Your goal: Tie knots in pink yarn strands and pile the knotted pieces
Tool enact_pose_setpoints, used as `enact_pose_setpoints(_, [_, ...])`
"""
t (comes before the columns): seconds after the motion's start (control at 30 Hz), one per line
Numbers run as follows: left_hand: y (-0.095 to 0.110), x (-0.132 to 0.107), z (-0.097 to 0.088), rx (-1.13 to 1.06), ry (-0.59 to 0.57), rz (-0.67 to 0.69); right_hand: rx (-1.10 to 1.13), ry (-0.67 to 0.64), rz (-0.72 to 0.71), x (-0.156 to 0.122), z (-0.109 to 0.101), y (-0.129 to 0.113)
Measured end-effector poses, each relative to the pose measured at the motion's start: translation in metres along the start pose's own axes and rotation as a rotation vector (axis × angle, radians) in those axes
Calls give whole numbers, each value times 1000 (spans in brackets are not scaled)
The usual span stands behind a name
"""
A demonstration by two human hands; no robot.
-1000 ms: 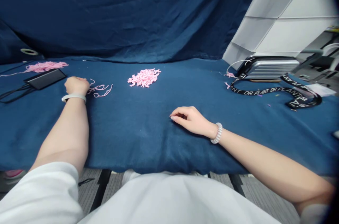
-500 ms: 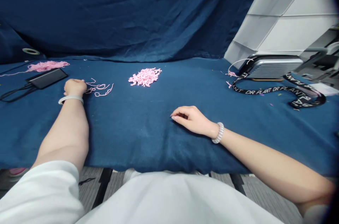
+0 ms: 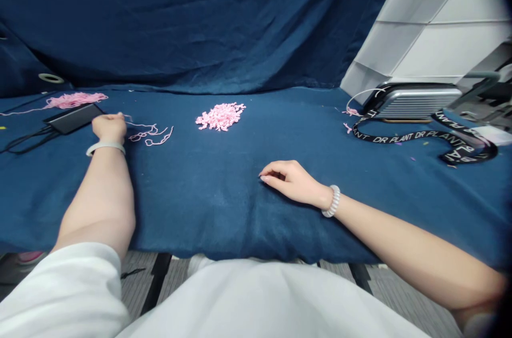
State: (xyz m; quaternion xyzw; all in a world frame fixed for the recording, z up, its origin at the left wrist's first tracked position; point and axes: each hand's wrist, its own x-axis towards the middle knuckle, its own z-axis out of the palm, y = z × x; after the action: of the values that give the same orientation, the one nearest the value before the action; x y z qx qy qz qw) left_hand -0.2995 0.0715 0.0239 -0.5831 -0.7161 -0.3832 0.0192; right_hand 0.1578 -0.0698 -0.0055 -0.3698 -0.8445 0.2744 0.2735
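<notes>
Left hand [image 3: 109, 126], closed in a fist, pinches one end of a loose pink yarn strand [image 3: 154, 134] toward the tabletop's [image 3: 208, 199] far left. Right hand [image 3: 290, 179] rests empty, fingers loosely curled, near the front edge's middle.

White sleeves [image 3: 68, 290], pale bangle [image 3: 105, 147] at left hand [image 3: 109, 126], coiled white bracelet [image 3: 333, 201] at right hand [image 3: 290, 180].

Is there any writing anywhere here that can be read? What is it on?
"DR PLANT", repeated in white along the black strap on the right.
No text shows on the silver case, the dark flat device or the pink yarn strand at the left hand.
</notes>
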Motion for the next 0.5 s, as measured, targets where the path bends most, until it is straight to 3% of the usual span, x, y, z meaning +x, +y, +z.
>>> enact_pose_setpoints(0.07, [10, 13, -10, -80, 57, -141, -1, 1, -5, 0, 0, 0])
enact_pose_setpoints(0.17, [33, 28, -31, -245, 1, -210, -5, 2, -7, -1, 0, 0])
enact_pose_setpoints(0.23, [52, 31, -42, -522, -115, -148, -4, 1, -6, -1, -1, 0])
enact_pose_setpoints(0.3, [73, 28, -48, -601, -156, -66, -4, 3, -6, 0, -1, 0])
enact_pose_setpoints(0.4, [100, 18, -47, -533, -145, 16, -11, 5, -11, 0, -1, -2])
enact_pose_setpoints(0.5, [117, 7, -42, -225, -75, 57, -14, 3, -12, -1, -1, -2])
